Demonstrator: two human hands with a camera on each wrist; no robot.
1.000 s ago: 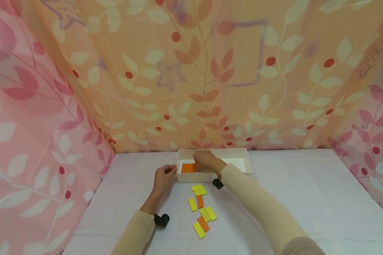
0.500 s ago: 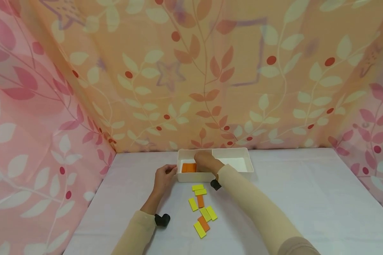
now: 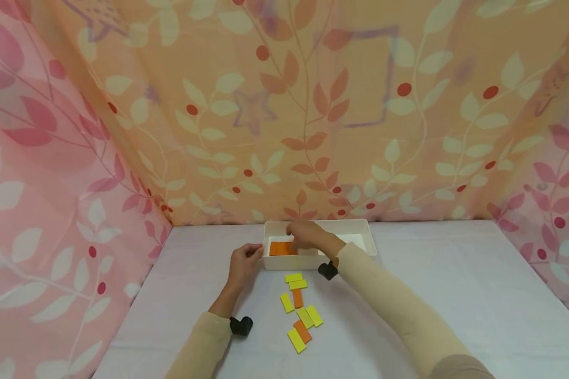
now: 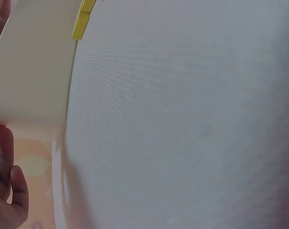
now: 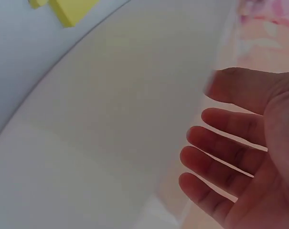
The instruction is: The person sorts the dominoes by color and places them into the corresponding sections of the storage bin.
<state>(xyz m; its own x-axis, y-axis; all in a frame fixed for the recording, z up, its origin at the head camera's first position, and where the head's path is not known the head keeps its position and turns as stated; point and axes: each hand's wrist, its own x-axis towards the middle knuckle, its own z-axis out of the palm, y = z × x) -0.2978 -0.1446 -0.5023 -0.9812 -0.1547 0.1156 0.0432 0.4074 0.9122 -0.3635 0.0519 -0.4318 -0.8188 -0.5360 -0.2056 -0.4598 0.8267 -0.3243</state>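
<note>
A white divided box (image 3: 290, 263) stands at the back of the table. My right hand (image 3: 308, 234) is over its left compartment, fingers loosely extended and apart, holding nothing; the right wrist view shows the fingertips (image 5: 197, 160) just past the near wall. Beside that hand, a row of orange tiles (image 3: 281, 248) lies flat in the compartment's left part. At the box's left end, my left hand (image 3: 242, 266) touches the outer wall with its fingertips. In the left wrist view, those fingers (image 4: 5, 148) are straight against the wall and the thumb stands apart.
Several yellow tiles (image 3: 296, 341) and two orange tiles (image 3: 297, 298) lie scattered on the white cloth (image 3: 431, 295) in front of the box. Some touch or overlap. A patterned curtain (image 3: 284, 131) rises right behind the box.
My right hand has let go of an orange tile, risen slightly and opened its fingers. More of the orange row shows at its right end. The left hand has stayed at the box's end.
</note>
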